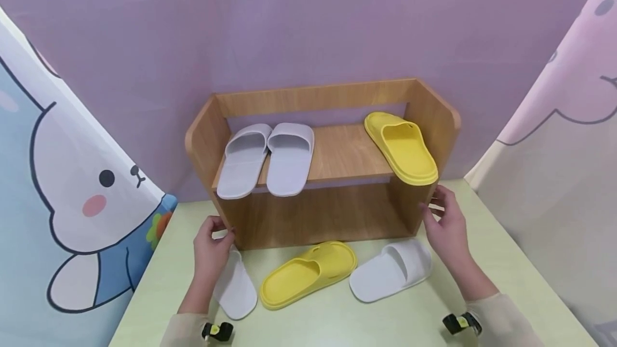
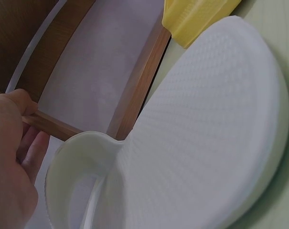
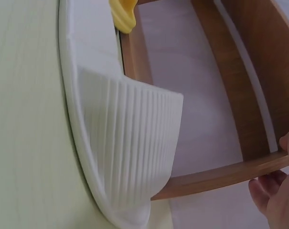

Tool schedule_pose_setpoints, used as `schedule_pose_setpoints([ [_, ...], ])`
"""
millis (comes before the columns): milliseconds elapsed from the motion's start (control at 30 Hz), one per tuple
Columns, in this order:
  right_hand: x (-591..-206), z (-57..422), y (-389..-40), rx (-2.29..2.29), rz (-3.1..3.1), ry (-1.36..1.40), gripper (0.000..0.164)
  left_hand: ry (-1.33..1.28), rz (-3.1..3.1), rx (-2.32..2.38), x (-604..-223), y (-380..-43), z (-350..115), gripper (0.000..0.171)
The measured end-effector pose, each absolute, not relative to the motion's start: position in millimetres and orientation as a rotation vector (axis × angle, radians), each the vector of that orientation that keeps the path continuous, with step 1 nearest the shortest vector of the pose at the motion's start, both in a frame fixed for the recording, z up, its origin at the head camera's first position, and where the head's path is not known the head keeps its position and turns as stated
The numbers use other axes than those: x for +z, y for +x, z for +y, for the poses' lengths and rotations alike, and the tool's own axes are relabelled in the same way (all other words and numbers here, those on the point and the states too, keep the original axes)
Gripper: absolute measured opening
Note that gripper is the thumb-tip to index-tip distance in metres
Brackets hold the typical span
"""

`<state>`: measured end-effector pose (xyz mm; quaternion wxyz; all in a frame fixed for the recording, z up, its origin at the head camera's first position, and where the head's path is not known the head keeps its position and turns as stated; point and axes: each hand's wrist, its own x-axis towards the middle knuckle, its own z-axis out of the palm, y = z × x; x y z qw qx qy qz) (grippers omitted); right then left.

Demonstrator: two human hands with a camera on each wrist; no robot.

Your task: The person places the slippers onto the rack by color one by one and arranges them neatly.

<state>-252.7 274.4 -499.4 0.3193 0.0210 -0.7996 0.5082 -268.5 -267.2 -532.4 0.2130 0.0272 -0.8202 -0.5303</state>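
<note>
A two-tier wooden shoe rack (image 1: 344,149) stands against the back curtain. My left hand (image 1: 210,250) grips the front edge of its left side panel, thumb in front and fingers around the outside. On the opposite panel, my right hand (image 1: 448,226) holds the edge the same way, low down. Two pale slippers (image 1: 291,167) sit side by side at the left of the upper shelf, and a yellow slipper (image 1: 409,151) is at its right end. Below my left hand lies a white slipper (image 2: 206,119); another white slipper (image 3: 130,138) is beside my right hand.
Between the two white slippers, a second yellow slipper (image 1: 294,283) lies on the pale green table (image 1: 308,331) in front of the rack. A purple curtain (image 1: 313,25) hangs behind, with cartoon-printed curtains (image 1: 96,175) at both sides.
</note>
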Motion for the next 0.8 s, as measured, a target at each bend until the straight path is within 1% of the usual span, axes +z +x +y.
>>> schedule_pose_setpoints([
  [300, -509.5, 284.5, -259.4, 1.172, -2.099, 0.131, 0.039, 0.114, -2.318, -1.461, -533.4, -265.7, -263.7, 0.022],
  [433, -511.0, 284.9, -262.9, 1.144, -2.076, 0.195, 0.039, 0.084, -2.294, -1.453, -531.3, -265.1, -263.5, 0.023],
  [567, -511.4, 283.1, -267.1, 1.145, -2.075, 0.195, 0.039, 0.087, -2.296, -1.432, -530.1, -263.8, -265.0, 0.024],
  [800, -510.5, 281.3, -270.7, 1.156, -2.075, 0.176, 0.039, 0.205, -2.498, -1.347, -521.2, -249.2, -264.9, 0.023],
])
